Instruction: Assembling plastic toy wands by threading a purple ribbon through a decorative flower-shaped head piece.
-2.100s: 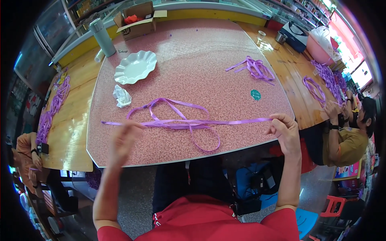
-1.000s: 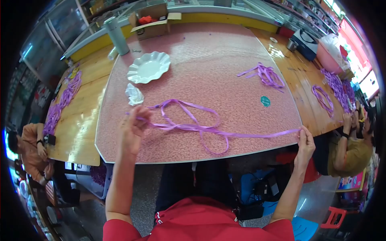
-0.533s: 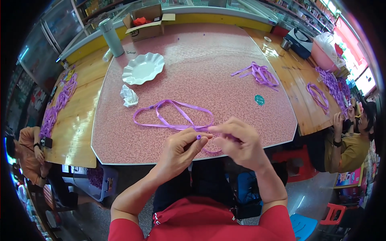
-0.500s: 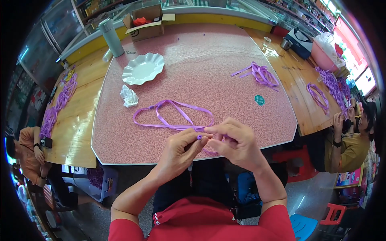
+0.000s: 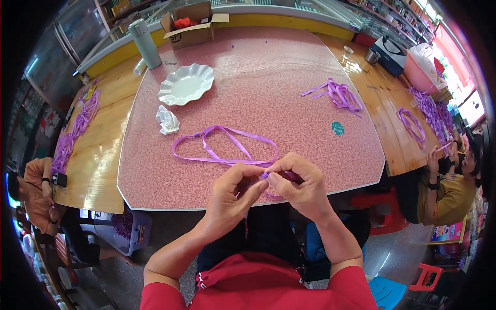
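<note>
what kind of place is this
Probably a small shop used as a craft workspace: shelves line the back, purple ribbon lies on the pink table, and a person handles ribbon nearby.

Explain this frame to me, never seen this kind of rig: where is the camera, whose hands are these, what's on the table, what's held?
There is no machine: a person works with two bare hands. The one picture comes from a wide fisheye camera on that person's head, looking down, so straight edges bend near the rim and the forearms enter from below.

The left hand and right hand meet at the near edge of the pink table, pinching a purple ribbon whose loops trail away across the top.

Also on the table: a white scalloped plate, a crumpled white paper, a second purple ribbon bundle, a small green sticker, a cardboard box and a grey-green flask. Other people sit at the wooden side tables.
</note>
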`<act>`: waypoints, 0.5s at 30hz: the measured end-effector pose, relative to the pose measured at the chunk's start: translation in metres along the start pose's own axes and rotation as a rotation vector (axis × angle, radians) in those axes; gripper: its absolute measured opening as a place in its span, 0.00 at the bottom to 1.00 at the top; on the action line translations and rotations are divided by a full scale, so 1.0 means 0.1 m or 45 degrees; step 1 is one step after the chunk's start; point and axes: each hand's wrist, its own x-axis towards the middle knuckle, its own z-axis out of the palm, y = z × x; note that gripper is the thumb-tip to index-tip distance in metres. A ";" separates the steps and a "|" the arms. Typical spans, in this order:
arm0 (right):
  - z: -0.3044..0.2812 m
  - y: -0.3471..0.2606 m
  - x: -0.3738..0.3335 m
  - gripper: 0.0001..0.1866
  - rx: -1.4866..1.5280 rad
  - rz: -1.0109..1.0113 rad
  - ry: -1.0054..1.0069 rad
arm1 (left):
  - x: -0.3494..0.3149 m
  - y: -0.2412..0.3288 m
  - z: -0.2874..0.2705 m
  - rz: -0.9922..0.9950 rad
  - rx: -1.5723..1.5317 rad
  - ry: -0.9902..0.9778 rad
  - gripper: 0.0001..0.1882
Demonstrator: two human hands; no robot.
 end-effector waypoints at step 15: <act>-0.19 -0.07 0.02 0.06 0.039 0.010 -0.227 | 0.05 0.08 -0.18 -0.004 0.113 -0.200 0.10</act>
